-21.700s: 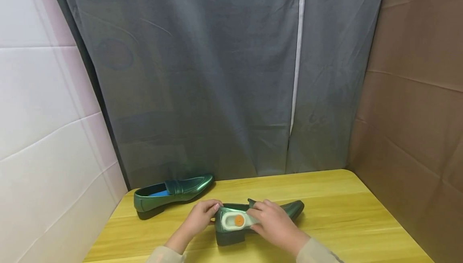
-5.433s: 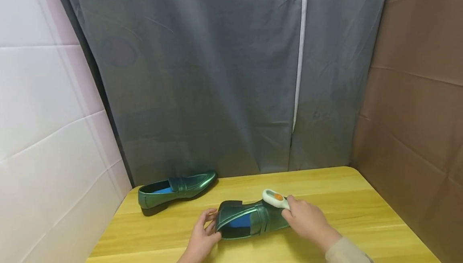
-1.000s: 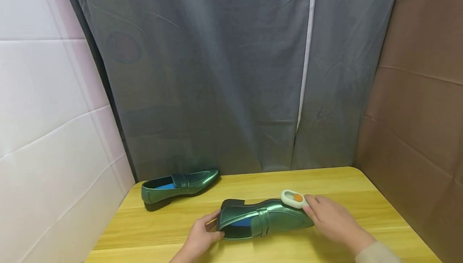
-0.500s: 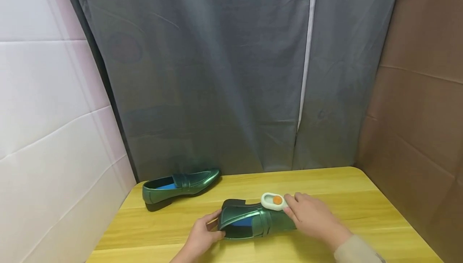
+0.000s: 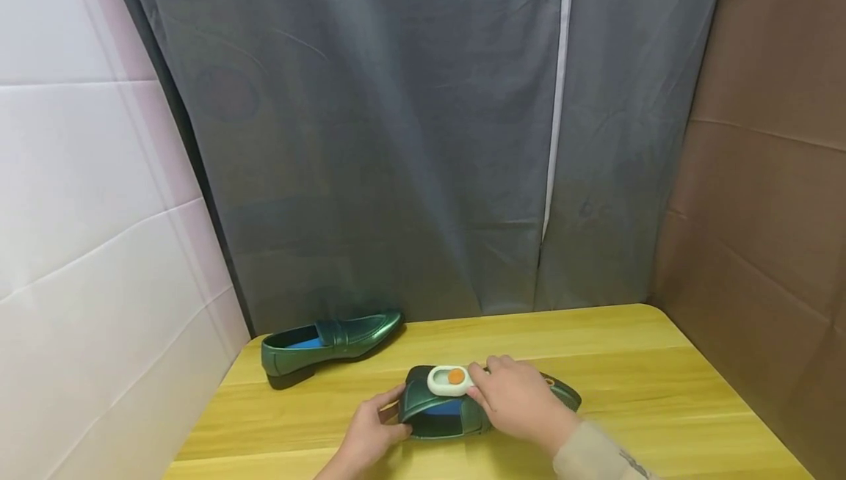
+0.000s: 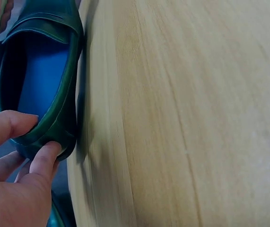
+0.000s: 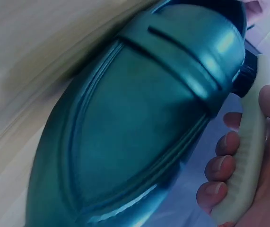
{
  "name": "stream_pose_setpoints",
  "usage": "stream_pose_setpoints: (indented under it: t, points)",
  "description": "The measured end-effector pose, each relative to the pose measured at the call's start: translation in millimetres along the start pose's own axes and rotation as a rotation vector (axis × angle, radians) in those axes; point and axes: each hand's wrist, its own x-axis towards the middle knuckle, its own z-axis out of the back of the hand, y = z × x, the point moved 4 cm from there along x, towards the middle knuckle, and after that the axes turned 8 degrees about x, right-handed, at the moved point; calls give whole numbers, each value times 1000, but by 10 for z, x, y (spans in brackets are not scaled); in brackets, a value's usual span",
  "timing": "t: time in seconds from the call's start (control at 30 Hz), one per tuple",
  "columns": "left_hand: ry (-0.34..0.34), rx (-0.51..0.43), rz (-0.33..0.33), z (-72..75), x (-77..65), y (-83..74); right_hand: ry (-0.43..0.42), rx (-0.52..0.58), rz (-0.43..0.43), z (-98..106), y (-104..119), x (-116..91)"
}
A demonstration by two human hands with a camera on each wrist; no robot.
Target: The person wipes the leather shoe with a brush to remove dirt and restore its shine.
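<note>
Closest in, taking the near shoe (image 7: 135,113) as the landmark, a pale sleeve (image 5: 588,454) shows on its near side, toward the right. The left hand (image 5: 370,428) is at the shoe's heel end and pinches it, the digits closed down on the back of the heel, with one at the rim of the opening and others against the outside. The shoe itself, a shiny green loafer, lies tipped on its side on the table (image 5: 628,348), its opening facing the person, its toe pointing right, and a blue insole (image 6: 42,75) visible within.

The right hand (image 5: 518,399) is above the middle of the near shoe, its fingers curled round a pale brush (image 7: 246,151) in a closed grip. The brush head, with an orange round part (image 5: 457,376) on its back, is at the shoe's upturned side, close to the heel; its dark bristles (image 7: 245,74) are against or just beside that side, and which of the two is hard to tell.

Beyond the near shoe and to its left, well apart, a matching green shoe (image 5: 330,348) stands upright on its sole. Farther back, behind both, hangs a grey curtain (image 5: 410,135) with a white strip (image 5: 558,98) running down it.
</note>
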Motion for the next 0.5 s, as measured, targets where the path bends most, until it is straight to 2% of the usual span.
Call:
stream_pose_setpoints:
  t: [0.13,0.5]
  points:
    - [-3,10,-12,5,-6,-4,11,-60,15,-50,136,70]
    - [-10,54,-62,-3,-19,6,-6,-61,19,-138,327,222]
